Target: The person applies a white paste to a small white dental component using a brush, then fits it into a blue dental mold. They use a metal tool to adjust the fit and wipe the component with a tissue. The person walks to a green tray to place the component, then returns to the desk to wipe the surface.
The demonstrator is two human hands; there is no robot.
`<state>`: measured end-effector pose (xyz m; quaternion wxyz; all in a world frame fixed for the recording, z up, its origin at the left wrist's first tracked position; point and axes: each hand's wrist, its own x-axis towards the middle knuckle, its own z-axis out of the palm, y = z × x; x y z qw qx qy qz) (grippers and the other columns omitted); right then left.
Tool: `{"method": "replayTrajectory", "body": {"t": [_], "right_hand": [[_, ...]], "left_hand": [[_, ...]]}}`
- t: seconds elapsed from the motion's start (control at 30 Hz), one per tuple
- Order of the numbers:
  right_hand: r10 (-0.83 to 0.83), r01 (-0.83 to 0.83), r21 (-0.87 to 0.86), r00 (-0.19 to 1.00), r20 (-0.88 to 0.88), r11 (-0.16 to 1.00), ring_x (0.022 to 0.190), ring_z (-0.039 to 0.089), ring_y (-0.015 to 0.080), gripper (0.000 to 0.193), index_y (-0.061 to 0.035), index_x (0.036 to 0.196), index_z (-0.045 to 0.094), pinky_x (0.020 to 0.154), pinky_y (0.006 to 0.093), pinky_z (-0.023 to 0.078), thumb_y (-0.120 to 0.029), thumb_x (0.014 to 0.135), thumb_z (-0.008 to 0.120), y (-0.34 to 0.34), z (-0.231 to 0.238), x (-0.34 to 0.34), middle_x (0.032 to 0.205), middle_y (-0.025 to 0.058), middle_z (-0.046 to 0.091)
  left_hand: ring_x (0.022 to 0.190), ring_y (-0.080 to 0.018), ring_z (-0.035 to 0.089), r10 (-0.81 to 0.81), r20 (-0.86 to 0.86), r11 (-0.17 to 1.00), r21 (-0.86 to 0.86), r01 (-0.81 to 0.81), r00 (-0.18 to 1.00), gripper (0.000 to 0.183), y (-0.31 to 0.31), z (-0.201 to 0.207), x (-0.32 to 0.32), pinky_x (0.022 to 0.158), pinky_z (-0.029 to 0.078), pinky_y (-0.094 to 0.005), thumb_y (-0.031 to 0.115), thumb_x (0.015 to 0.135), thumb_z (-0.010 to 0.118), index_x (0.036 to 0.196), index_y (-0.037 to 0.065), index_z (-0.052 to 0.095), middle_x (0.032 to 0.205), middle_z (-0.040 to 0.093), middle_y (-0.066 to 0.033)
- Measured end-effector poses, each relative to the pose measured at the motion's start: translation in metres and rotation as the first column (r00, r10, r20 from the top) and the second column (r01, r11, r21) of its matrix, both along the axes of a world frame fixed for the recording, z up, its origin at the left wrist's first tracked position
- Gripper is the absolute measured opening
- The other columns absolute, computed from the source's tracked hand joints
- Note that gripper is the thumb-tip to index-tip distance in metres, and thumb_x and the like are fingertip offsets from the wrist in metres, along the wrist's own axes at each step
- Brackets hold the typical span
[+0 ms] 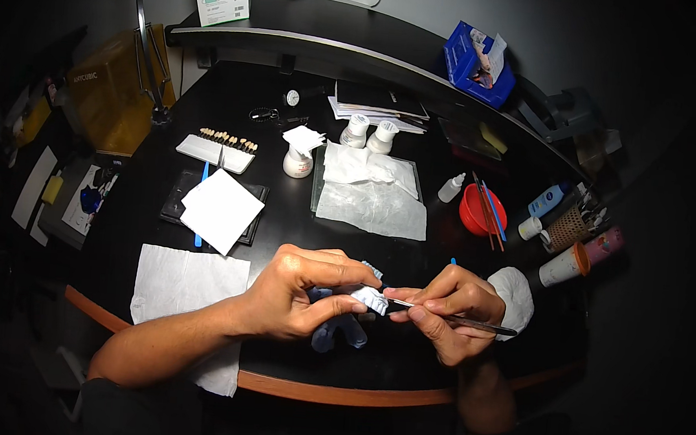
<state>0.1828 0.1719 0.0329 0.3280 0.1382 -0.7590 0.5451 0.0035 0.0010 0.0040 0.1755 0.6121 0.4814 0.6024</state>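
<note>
Between thumb and fingers, my left hand [297, 291] grips a pale blue-white dental cast [370, 298] with a row of teeth, held just above the table. My right hand [451, 311] is closed round a thin dark-handled brush [470, 322] with a silvery neck. The brush points left and its tip meets the right side of the cast; the bristles are too small to make out. Below my hands lies a blue dental cast [341, 334], partly hidden by my left hand. A white rounded wad [511, 300] sits behind my right hand.
White tissue [373, 207] covers a glass slab mid-table. Left of it are a tooth shade guide [216, 150], white pads [222, 212] and a cloth [188, 278]. Jars [355, 132] stand behind. A red bowl [479, 211] with brushes and a dropper bottle [452, 188] are at right.
</note>
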Motion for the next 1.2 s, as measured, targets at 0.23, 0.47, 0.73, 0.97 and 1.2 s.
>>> {"method": "replayTrajectory", "body": {"t": [0.23, 0.47, 0.73, 0.97, 1.2], "right_hand": [[0.028, -0.027, 0.012, 0.996, -0.083, 1.0, 0.082, 0.077, 0.0247, 0.022, 0.0002, 0.097, 0.062, 0.085, 0.049, 0.068, 0.018, 0.086, 0.069, 0.0026, -0.0042, -0.004, 0.083, 0.0149, 0.063], [0.035, -0.031, 0.046, 0.997, -0.075, 0.998, 0.082, 0.077, 0.0243, 0.02, 0.0007, 0.095, 0.062, 0.085, 0.0486, 0.068, 0.018, 0.087, 0.069, 0.0044, -0.0028, -0.0043, 0.083, 0.0158, 0.063], [0.024, -0.02, 0.053, 0.995, -0.093, 0.998, 0.081, 0.077, 0.0262, 0.021, 0.0003, 0.096, 0.06, 0.082, 0.0468, 0.069, 0.017, 0.087, 0.069, 0.0043, -0.0048, -0.0055, 0.082, 0.016, 0.063], [0.04, -0.024, 0.1, 0.986, -0.162, 0.995, 0.08, 0.076, 0.0308, 0.016, 0.0026, 0.1, 0.058, 0.085, 0.0499, 0.068, 0.016, 0.092, 0.062, 0.0002, -0.0066, -0.0087, 0.089, 0.0177, 0.059], [-0.003, 0.009, 0.062, 0.994, -0.105, 0.998, 0.083, 0.078, 0.0302, 0.022, -0.0002, 0.097, 0.06, 0.08, 0.0432, 0.069, 0.016, 0.087, 0.071, 0.0018, -0.0033, -0.0058, 0.084, 0.0171, 0.065]], "left_hand": [[0.078, -0.0156, 0.067, 0.018, 0.121, 0.995, -0.098, -0.006, 0.992, 0.026, -0.0027, 0.0014, 0.0046, 0.069, 0.053, -0.0283, 0.001, 0.084, 0.081, 0.109, -0.005, 0.077, 0.101, 0.077, -0.017], [0.074, -0.0149, 0.066, 0.023, 0.056, 0.995, -0.099, -0.017, 0.998, 0.027, -0.0034, 0.0024, 0.0031, 0.068, 0.052, -0.0286, 0.002, 0.084, 0.081, 0.11, -0.005, 0.076, 0.099, 0.077, -0.0165], [0.078, -0.0152, 0.068, 0.042, 0.069, 0.992, -0.121, -0.033, 0.997, 0.027, -0.0044, 0.0062, 0.005, 0.072, 0.054, -0.0285, 0.003, 0.086, 0.081, 0.111, -0.004, 0.076, 0.1, 0.077, -0.0163], [0.085, -0.0175, 0.073, 0.048, 0.12, 0.999, -0.03, -0.045, 0.992, 0.024, -0.003, 0.0024, 0.0086, 0.074, 0.057, -0.0285, 0.005, 0.091, 0.075, 0.113, -0.004, 0.075, 0.098, 0.077, -0.0154], [0.08, -0.0174, 0.07, 0.068, 0.065, 0.997, -0.035, -0.065, 0.996, 0.024, -0.0025, 0.0022, 0.0079, 0.07, 0.055, -0.0287, 0.003, 0.089, 0.076, 0.112, -0.004, 0.076, 0.094, 0.077, -0.0151]]}}
